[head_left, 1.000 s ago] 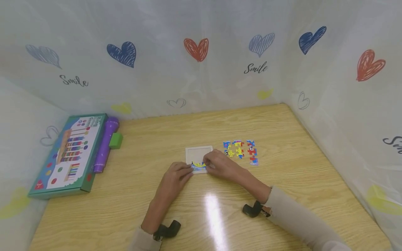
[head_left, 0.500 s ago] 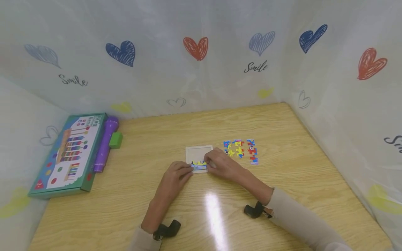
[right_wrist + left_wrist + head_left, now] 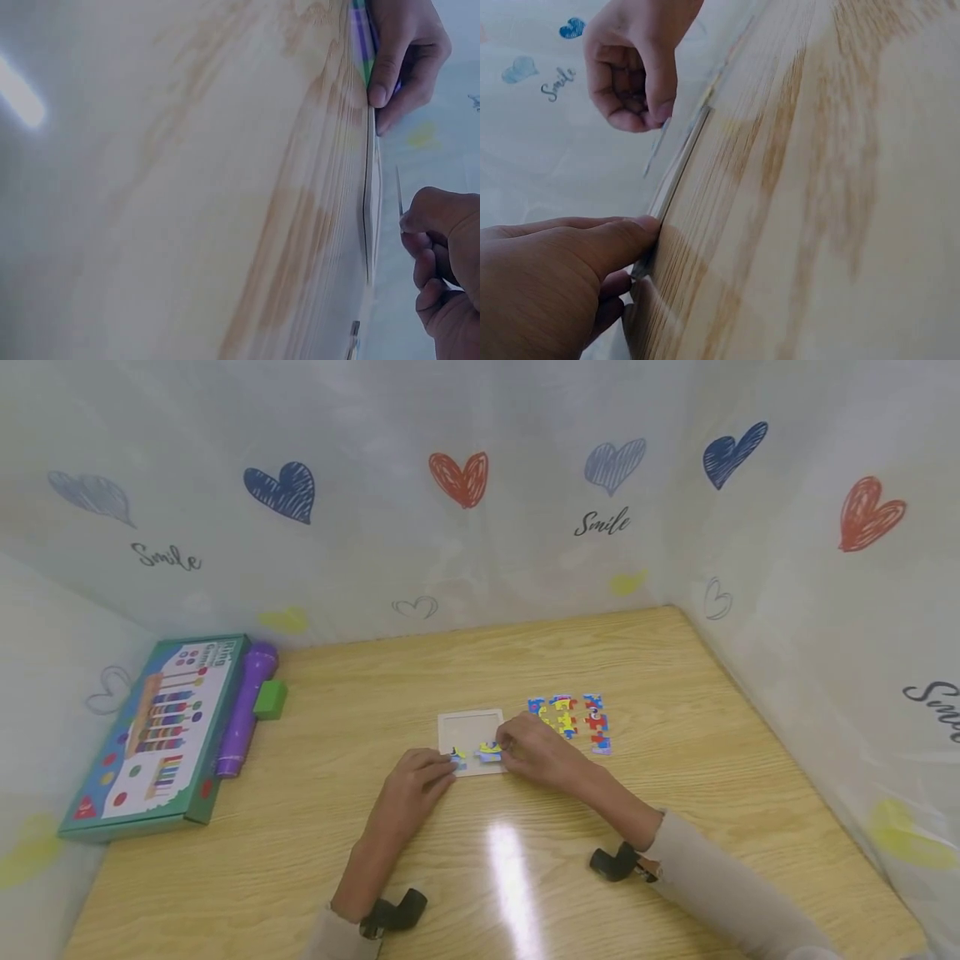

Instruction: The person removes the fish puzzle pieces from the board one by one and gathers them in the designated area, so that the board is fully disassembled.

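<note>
A small white puzzle tray (image 3: 470,714) lies on the table with its upper part bare. My left hand (image 3: 408,793) holds its near left corner, the thumb on the near edge and the fingers above, as the left wrist view shows. Beside those fingers a blue-and-yellow puzzle piece (image 3: 457,754) sits in the tray corner, partly covered. My right hand (image 3: 543,753) pinches a thin blue-and-yellow puzzle piece (image 3: 489,752) between thumb and forefinger. In the right wrist view this piece (image 3: 399,187) is raised off the tray. Whether it is one piece or joined ones I cannot tell.
Several loose puzzle pieces (image 3: 596,720) lie in columns right of the tray, some behind my right hand. At the left stand a ring game box (image 3: 161,727), a purple microphone-shaped toy (image 3: 247,710) and a green block (image 3: 271,700). A heart-printed curtain (image 3: 360,527) surrounds the table.
My right hand has lifted the piece out of the row at the tray's bottom and shifted slightly right, leaving a gap beside the left corner piece. My left hand keeps its place.
</note>
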A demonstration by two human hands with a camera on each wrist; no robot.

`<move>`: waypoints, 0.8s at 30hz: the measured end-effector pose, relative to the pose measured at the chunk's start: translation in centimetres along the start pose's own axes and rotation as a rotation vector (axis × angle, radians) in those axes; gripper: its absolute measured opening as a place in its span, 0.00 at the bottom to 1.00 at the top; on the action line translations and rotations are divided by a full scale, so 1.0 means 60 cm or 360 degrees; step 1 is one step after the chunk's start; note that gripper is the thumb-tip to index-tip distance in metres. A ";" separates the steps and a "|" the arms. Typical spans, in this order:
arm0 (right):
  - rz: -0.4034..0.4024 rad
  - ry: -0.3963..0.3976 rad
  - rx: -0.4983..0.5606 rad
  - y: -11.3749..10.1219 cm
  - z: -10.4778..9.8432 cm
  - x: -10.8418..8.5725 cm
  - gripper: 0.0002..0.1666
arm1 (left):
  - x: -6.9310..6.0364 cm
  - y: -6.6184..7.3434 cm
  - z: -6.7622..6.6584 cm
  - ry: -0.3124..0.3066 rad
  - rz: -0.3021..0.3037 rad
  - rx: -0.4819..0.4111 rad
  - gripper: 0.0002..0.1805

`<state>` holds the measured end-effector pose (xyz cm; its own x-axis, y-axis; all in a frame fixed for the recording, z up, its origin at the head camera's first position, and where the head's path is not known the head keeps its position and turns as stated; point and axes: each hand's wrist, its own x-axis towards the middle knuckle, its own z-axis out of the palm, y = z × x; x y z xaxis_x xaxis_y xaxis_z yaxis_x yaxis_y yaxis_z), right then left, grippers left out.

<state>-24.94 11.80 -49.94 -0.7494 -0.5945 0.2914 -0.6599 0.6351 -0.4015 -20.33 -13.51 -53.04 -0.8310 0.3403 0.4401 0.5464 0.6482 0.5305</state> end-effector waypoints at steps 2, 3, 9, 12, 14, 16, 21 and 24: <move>-0.0016 0.0015 0.0005 0.003 -0.002 -0.003 0.07 | 0.000 0.001 -0.001 -0.0004 -0.0011 -0.0001 0.10; -0.0023 0.0022 0.0002 0.004 -0.002 -0.004 0.07 | 0.000 0.000 0.000 -0.0006 -0.0014 0.0004 0.10; -0.0063 0.0070 0.0000 0.011 -0.006 -0.011 0.08 | 0.000 0.001 0.000 -0.0017 -0.0034 0.0019 0.10; -0.0079 0.0081 0.0002 0.015 -0.008 -0.014 0.08 | 0.000 0.001 0.000 -0.0019 -0.0030 0.0025 0.10; -0.0085 0.0084 0.0001 0.017 -0.009 -0.016 0.08 | 0.000 0.001 0.001 -0.0021 -0.0032 0.0017 0.10; -0.0087 0.0081 0.0003 0.018 -0.011 -0.017 0.08 | 0.001 0.000 0.000 -0.0016 -0.0023 0.0004 0.10; -0.0058 0.0076 0.0011 0.017 -0.016 -0.022 0.08 | 0.000 -0.001 0.000 -0.0014 -0.0019 0.0008 0.11; -0.0029 0.0071 -0.0011 0.018 -0.017 -0.025 0.08 | 0.000 -0.001 0.000 -0.0031 -0.0035 0.0031 0.10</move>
<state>-24.61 13.87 -49.91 -0.7387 -0.5836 0.3374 -0.6739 0.6277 -0.3898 -20.36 -13.52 -53.05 -0.8449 0.3386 0.4142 0.5257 0.6688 0.5257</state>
